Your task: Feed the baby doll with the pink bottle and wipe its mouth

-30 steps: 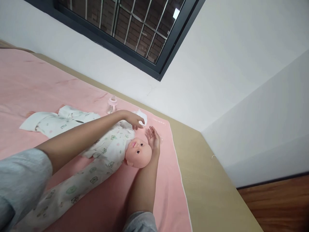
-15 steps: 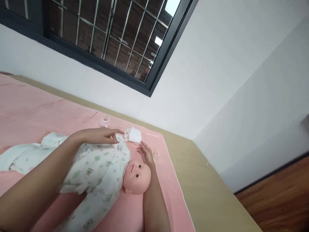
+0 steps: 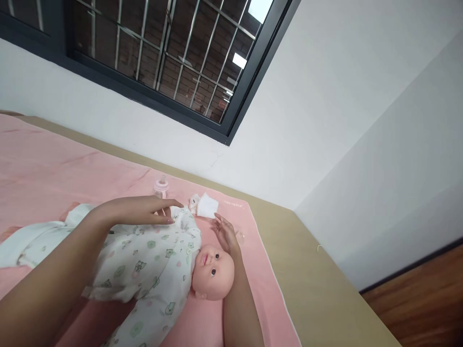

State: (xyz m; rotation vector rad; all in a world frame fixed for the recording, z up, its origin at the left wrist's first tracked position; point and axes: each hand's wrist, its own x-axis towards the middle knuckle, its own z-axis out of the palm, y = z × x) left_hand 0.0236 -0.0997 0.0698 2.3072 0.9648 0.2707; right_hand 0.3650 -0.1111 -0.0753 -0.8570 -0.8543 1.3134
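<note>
A baby doll (image 3: 214,273) in a white outfit (image 3: 144,260) with green prints lies on its back, its head toward the right. My left hand (image 3: 155,211) reaches across the doll's body, at the shoulder farther from me; index finger and thumb are apart, with white fabric beside them. Beyond the top of the doll's head is my right hand (image 3: 224,233), fingers loosely spread, its forearm running beside the head. Near the right fingertips rests a white, square piece (image 3: 207,206), perhaps folded tissue. A crinkled clear-and-white wrapper (image 3: 194,203) sits left of it.
A pink-collared baby bottle (image 3: 161,186) stands behind my left hand. Some small clear item (image 3: 240,236) lies right of my right hand. The pink mat (image 3: 72,159) covers much of a wooden surface (image 3: 289,260), bounded by a white wall (image 3: 267,173) below a barred window (image 3: 162,53).
The view has shifted slightly, so everything sits a little lower and farther right. Against the doll, my left hand has drawn back slightly; the right hand keeps nearly the same place.
</note>
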